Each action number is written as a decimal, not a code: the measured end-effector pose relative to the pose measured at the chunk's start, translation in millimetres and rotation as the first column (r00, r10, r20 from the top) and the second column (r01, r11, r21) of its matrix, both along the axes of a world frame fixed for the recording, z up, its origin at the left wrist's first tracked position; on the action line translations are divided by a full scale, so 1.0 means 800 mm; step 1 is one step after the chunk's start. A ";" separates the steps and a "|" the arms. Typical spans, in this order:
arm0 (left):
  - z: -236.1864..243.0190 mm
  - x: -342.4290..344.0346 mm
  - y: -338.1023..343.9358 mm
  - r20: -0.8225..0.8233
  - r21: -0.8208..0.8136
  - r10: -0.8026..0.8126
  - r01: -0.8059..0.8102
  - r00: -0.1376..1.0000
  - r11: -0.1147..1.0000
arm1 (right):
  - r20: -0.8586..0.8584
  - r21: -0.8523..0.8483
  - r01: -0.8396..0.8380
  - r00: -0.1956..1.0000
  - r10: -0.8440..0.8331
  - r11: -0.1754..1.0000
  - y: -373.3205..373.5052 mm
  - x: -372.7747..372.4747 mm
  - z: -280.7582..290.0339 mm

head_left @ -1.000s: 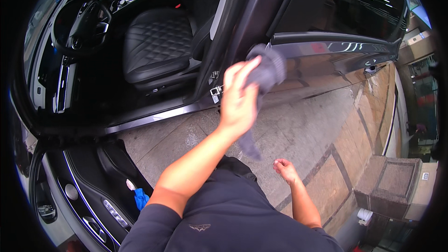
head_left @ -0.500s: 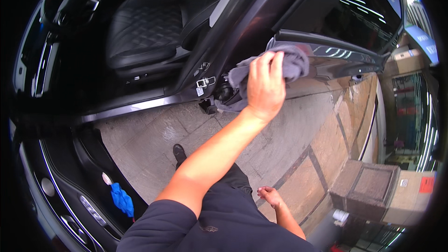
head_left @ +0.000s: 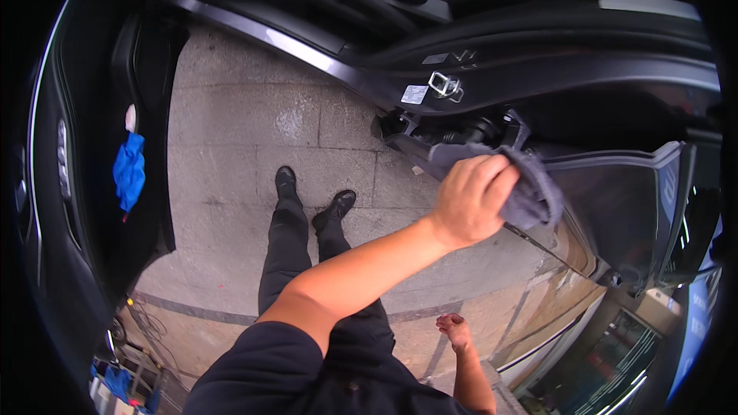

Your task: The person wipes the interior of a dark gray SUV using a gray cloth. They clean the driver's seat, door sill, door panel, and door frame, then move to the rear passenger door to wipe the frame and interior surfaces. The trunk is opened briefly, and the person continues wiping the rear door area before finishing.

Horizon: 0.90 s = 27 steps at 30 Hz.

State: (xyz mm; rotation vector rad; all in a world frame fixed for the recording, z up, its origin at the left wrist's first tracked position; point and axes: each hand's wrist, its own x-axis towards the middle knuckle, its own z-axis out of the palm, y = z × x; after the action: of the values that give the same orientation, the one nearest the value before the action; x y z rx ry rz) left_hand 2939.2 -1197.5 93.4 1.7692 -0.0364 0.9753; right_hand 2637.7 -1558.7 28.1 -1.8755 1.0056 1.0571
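Observation:
My left hand (head_left: 470,204) grips a crumpled grey cloth (head_left: 532,194), fingers closed over its near side. The cloth sits at the front edge of the open rear car door (head_left: 615,196), beside the dark hinge gap (head_left: 480,131). Whether it presses on the door edge is hidden by the hand and the folds. Left of it, on the door pillar, is a metal striker loop (head_left: 446,86) with a white label (head_left: 414,94). Lower down, my right hand (head_left: 455,330) hangs at my side, fingers loosely curled and apart, with nothing visible in it.
The open front door (head_left: 73,207) stands on the left, with a blue cloth (head_left: 129,173) at its inner panel. A shiny sill (head_left: 277,40) runs along the car's side. My shoes (head_left: 334,207) stand on grey paving. Cables (head_left: 150,323) lie at lower left.
My view has tilted down and turned, so the seat has mostly left it and my feet show. My left hand has moved with the grey cloth, now at the rear door's front edge.

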 end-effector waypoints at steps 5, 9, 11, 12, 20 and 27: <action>-0.150 -0.029 0.016 -0.135 -0.052 0.007 -0.014 0.991 0.999 | -0.052 0.059 -0.026 0.998 0.029 0.998 -0.013 0.011 -0.052; -0.255 -0.041 0.022 -0.392 -0.137 -0.070 0.017 0.917 0.990 | -0.096 0.108 -0.083 0.991 0.093 0.991 0.006 0.020 -0.084; -0.305 -0.037 0.033 -0.536 -0.121 -0.089 0.027 0.840 0.992 | -0.136 0.109 -0.121 0.982 0.135 0.987 0.011 0.022 -0.095; -0.326 -0.038 0.036 -0.535 -0.125 -0.090 0.027 0.840 0.992 | -0.119 0.115 -0.137 0.981 0.151 0.984 0.011 0.023 -0.100; -0.479 -0.074 0.057 -0.578 -0.174 -0.206 0.128 0.790 0.976 | -0.170 0.088 -0.079 0.981 0.093 0.993 -0.008 0.012 -0.130; -0.508 -0.051 0.120 -0.732 -0.682 -0.420 -0.561 0.537 0.470 | -0.161 0.073 -0.036 0.986 0.048 0.997 -0.009 0.010 -0.142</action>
State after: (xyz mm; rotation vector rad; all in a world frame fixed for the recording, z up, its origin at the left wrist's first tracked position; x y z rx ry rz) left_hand 2898.6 -1101.6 -312.6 0.9882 1.0725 -0.0654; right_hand 2645.8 -1565.8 -85.9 -1.7831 1.0109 1.2718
